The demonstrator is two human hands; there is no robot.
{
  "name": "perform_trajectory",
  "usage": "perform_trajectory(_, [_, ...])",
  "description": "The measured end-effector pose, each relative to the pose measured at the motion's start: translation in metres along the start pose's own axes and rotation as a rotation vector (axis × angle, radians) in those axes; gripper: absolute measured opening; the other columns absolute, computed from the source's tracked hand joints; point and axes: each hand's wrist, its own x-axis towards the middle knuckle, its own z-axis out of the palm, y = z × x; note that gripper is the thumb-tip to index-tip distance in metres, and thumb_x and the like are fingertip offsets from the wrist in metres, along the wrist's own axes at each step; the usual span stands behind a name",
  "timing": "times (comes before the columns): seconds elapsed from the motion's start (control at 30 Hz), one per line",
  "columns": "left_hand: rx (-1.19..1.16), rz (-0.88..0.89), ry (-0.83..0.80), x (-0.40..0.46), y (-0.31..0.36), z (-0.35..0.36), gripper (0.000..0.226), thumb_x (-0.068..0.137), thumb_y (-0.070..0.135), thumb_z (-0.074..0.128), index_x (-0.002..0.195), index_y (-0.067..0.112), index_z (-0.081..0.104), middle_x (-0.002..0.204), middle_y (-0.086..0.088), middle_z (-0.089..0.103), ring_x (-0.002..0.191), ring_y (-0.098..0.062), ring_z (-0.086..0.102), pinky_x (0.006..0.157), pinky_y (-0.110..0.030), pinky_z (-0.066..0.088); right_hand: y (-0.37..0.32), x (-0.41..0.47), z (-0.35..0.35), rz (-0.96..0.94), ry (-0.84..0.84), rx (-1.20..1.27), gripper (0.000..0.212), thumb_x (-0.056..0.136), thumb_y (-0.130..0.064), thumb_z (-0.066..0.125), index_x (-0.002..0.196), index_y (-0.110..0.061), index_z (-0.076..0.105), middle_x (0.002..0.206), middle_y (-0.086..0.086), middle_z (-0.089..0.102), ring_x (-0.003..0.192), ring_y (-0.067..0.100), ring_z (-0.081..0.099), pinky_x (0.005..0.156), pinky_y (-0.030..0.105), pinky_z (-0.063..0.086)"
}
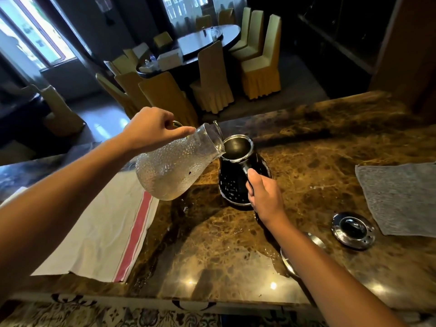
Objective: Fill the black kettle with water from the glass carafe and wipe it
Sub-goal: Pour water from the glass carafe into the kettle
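The black kettle (232,182) stands on the brown marble counter (306,149) with its round mouth uncovered. My right hand (265,193) grips its black handle. My left hand (153,129) holds the textured glass carafe (175,164) by its handle. The carafe is tilted to the right, its spout resting over the kettle's rim, with water still in its belly. The kettle's shiny lid (354,231) lies on the counter to the right. A grey cloth (401,199) lies spread at the far right.
A white towel with a red stripe (113,230) lies flat on the left of the counter. Water is spilled near the kettle's base and by my right forearm, where a metal disc (289,258) is partly hidden. Covered chairs and a dark round table stand beyond the counter.
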Motion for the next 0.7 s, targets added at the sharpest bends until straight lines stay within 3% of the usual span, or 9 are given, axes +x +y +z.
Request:
perform_trajectory(0.17, [0.099,0.086,-0.064,0.016,0.001,-0.009,0.068,0.077,0.076,0.053,0.067,0.009,0.058,0.059,-0.004,0.049,0.052,-0.016,0.041,0.049,-0.027,0.03,0.003,0.002,0.0,-0.017,0.015,-0.037,0.059,0.094,-0.068,0.046,0.056,-0.023,0.04,0.05,-0.004,0.036,0.048,0.016,0.033,0.053,0.04,0.023])
perform_trajectory(0.33, [0.158,0.105,-0.115,0.035,0.001,-0.011,0.055,0.089,0.06,0.065,0.07,0.008,0.062,0.064,-0.011,0.06,0.056,-0.021,0.05,0.054,-0.035,0.041,0.002,0.002,0.0,-0.029,0.034,-0.064,0.057,0.094,-0.066,0.046,0.054,-0.025,0.039,0.051,-0.005,0.037,0.048,0.015,0.034,0.054,0.039,0.025])
perform_trajectory(0.4, [0.154,0.116,-0.113,0.039,0.0,-0.011,0.042,0.09,0.057,0.067,0.069,0.02,0.059,0.065,-0.001,0.061,0.057,-0.015,0.055,0.054,-0.028,0.045,0.001,0.002,0.001,-0.027,0.037,-0.062,0.057,0.094,-0.065,0.046,0.054,-0.025,0.039,0.052,-0.002,0.037,0.049,0.016,0.035,0.056,0.041,0.027])
perform_trajectory(0.53, [0.162,0.138,-0.115,0.04,0.002,-0.011,0.035,0.091,0.054,0.067,0.068,0.035,0.048,0.063,0.018,0.05,0.056,0.003,0.049,0.05,-0.017,0.037,0.002,0.002,0.001,-0.033,0.042,-0.057,0.056,0.095,-0.064,0.046,0.055,-0.025,0.038,0.052,-0.004,0.037,0.049,0.015,0.034,0.056,0.04,0.026])
perform_trajectory(0.6, [0.194,0.163,-0.126,0.04,0.002,-0.013,0.029,0.091,0.056,0.064,0.077,0.032,0.056,0.071,0.014,0.059,0.062,0.003,0.055,0.054,-0.018,0.039,0.003,0.002,0.001,-0.036,0.037,-0.05,0.056,0.095,-0.064,0.047,0.056,-0.024,0.037,0.051,-0.006,0.035,0.048,0.013,0.033,0.055,0.039,0.024])
perform_trajectory(0.7, [0.239,0.169,-0.156,0.042,0.006,-0.016,0.04,0.092,0.057,0.062,0.104,0.02,0.069,0.095,0.001,0.071,0.079,-0.015,0.068,0.068,-0.031,0.054,0.004,0.002,0.001,-0.037,0.03,-0.052,0.056,0.095,-0.064,0.047,0.055,-0.026,0.036,0.051,-0.009,0.034,0.048,0.013,0.032,0.054,0.038,0.023])
